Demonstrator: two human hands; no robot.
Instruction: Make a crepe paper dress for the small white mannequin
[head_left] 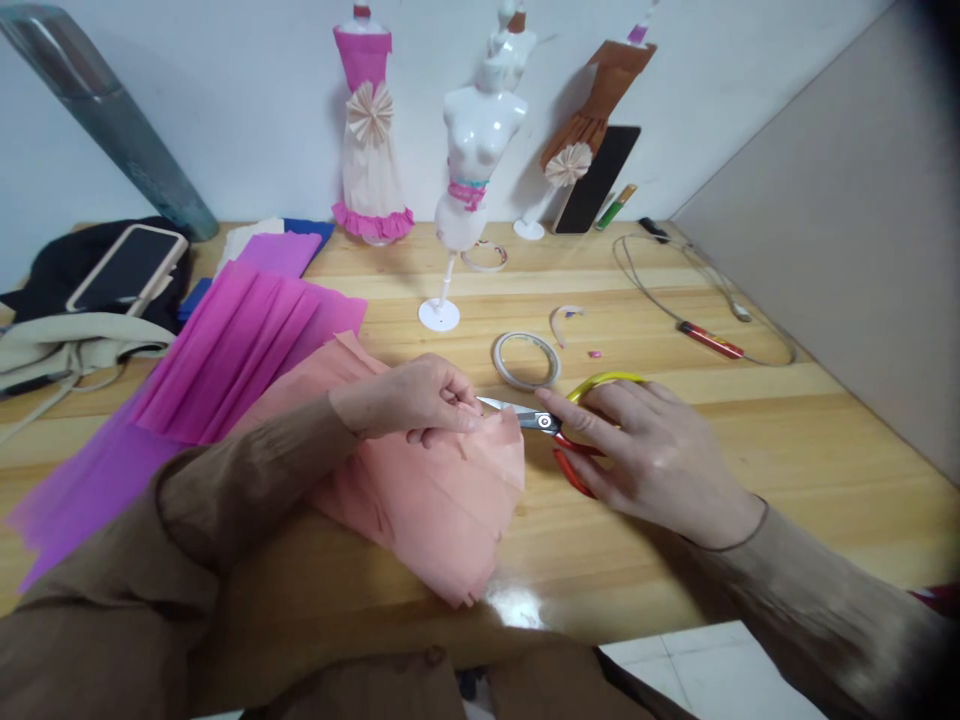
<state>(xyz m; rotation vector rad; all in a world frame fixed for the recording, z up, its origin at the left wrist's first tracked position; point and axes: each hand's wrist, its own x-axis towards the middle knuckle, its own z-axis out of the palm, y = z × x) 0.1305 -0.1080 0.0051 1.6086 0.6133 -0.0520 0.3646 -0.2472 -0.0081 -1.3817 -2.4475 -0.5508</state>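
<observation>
Peach sheet point(439, 500): looks like thin paper, matt, finely creased. Scissors point(544, 421): smooth metal blades with a shine, handles plastic-looking. Magenta sheet point(225, 350): appears papery, matt, pleated into soft ridges. White dress form point(481, 130): looks like hard plastic, smooth, highly glossy. Counter point(795, 430): grained wood, smooth, glossy under glare. Brown sleeve point(255, 470): matt cloth.

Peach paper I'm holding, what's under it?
The peach paper is over the wooden table, and its upper-left edge seems to overlap the magenta paper. Anything beneath its middle is covered, so I can't tell.
</observation>
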